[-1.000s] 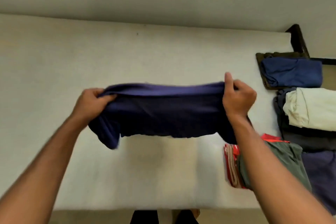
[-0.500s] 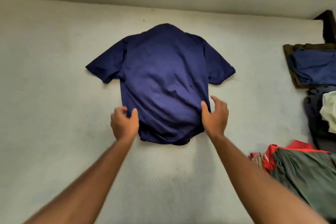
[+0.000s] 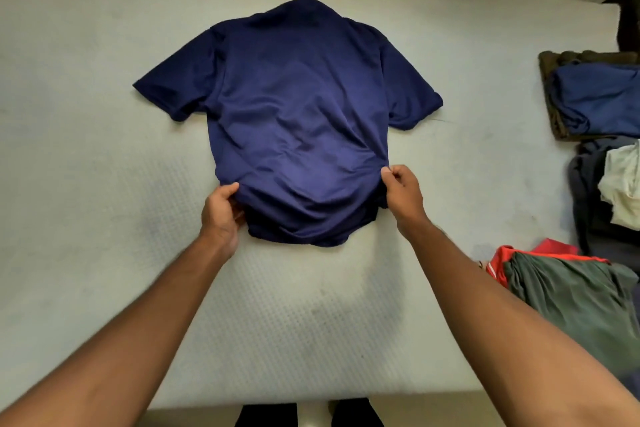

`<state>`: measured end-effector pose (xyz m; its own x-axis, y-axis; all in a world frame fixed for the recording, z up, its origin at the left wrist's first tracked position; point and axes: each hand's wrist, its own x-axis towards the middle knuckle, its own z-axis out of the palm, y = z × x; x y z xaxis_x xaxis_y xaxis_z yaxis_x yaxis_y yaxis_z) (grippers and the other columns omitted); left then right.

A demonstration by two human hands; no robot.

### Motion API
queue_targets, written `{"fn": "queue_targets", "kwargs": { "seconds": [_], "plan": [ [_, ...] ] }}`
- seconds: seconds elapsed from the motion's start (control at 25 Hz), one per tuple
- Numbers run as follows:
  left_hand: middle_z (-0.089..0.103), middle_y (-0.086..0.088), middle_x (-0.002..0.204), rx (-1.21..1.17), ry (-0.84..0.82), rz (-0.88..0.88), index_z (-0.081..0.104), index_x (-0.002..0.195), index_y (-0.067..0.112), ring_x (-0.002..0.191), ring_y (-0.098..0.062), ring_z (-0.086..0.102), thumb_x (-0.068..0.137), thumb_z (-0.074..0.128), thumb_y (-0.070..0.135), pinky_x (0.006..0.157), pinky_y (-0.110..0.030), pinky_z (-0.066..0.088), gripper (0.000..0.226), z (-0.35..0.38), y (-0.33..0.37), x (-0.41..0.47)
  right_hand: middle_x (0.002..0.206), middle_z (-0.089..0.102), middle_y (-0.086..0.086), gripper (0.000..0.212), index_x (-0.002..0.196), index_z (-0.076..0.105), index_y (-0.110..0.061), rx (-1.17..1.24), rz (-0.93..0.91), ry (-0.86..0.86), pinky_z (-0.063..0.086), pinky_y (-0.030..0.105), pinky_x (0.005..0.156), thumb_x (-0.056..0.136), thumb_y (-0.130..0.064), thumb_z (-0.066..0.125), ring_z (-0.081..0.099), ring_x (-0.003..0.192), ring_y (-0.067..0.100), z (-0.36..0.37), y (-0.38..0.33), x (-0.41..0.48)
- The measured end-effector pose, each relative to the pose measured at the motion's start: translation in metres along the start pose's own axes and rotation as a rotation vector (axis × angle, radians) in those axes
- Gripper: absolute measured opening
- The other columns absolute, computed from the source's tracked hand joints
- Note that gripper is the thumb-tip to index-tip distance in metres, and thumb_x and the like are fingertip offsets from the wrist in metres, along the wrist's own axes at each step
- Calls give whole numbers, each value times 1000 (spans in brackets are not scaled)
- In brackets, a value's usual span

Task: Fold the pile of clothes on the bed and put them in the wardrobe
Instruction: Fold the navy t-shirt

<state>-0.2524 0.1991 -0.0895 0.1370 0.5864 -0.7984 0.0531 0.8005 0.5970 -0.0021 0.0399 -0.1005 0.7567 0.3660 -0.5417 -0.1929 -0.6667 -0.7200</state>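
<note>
A navy blue T-shirt (image 3: pixel 294 114) lies spread on the white bed (image 3: pixel 86 184), collar away from me and both sleeves out to the sides. Its lower hem is bunched up near me. My left hand (image 3: pixel 221 215) grips the shirt's lower left side, thumb on top of the cloth. My right hand (image 3: pixel 401 194) pinches the lower right side between thumb and fingers. Both arms reach in from the bottom of the view.
Along the bed's right edge lie other clothes: a folded blue garment (image 3: pixel 599 97) on a dark olive one, a cream garment (image 3: pixel 621 184) on dark grey cloth, and a grey-green garment (image 3: pixel 571 295) over a red one (image 3: pixel 502 256). The wall runs behind the bed.
A second ago both hands held the shirt up in the air. It was then laid flat on the bed, and the hands now grip its lower sides, slightly farther apart.
</note>
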Motion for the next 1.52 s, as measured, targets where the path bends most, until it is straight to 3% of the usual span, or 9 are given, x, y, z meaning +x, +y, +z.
{"fn": "queue_targets", "kwargs": {
  "seconds": [0.2,0.44,0.68,0.84,0.96,1.12,1.28,1.4,1.52],
  "plan": [
    [73,4,119,-73,-141,5,66,115,24,104,-15,70,102,50,29,87,-34,56,22,-4,26,-34,100,58,-4,17,98,57,-22,165,10,43,43,26,72,105,-35,49,51,84,12,-22,-36,2],
    [74,1,113,662,-293,-296,67,115,21,101,-20,66,56,87,49,85,-34,51,68,-48,21,-42,105,65,-8,33,112,60,-24,-260,286,-410,45,31,68,94,-51,65,62,91,16,-68,-46,-10],
    [72,2,114,359,-394,-143,68,109,19,104,-23,61,41,87,34,96,-43,45,72,-86,-5,-62,112,77,2,48,112,74,-11,-218,305,-714,54,38,92,70,-31,86,70,104,24,-103,14,-53],
    [76,4,109,457,-370,4,68,113,13,103,-18,68,47,80,34,82,-25,56,70,-96,-39,-83,99,78,-3,40,106,72,-6,134,176,-493,54,32,85,76,-29,83,71,95,19,-104,58,-86],
    [74,0,117,347,-325,-40,65,121,12,100,-17,70,64,81,27,75,-29,57,61,-100,-55,-92,104,75,3,25,110,68,-7,388,206,-267,61,33,74,91,-22,71,73,89,16,-98,79,-102],
    [73,-2,110,644,-167,-124,66,117,19,84,-15,66,88,77,21,66,-27,49,31,-107,-81,-105,106,76,0,21,109,72,-14,28,219,-170,58,40,86,101,-30,62,72,96,18,-96,107,-119],
    [71,1,97,865,-115,-187,64,110,20,80,-14,65,94,69,25,64,-29,50,17,-121,-114,-119,97,75,3,19,100,73,-13,-236,396,-307,51,31,67,99,-30,65,70,86,20,-104,128,-139],
    [74,-6,70,1086,-152,-271,67,107,7,56,-17,64,100,59,24,69,-33,56,20,-136,-139,-129,84,68,4,21,85,67,-15,-396,412,-226,40,29,59,96,-32,67,57,67,18,-107,139,-154],
    [73,-2,75,1162,-18,-257,67,96,17,64,-19,67,92,67,36,75,-35,56,20,-142,-141,-136,88,64,2,15,92,59,-23,-732,319,-31,40,30,69,92,-34,68,56,79,22,-104,131,-171]
  ]
}}
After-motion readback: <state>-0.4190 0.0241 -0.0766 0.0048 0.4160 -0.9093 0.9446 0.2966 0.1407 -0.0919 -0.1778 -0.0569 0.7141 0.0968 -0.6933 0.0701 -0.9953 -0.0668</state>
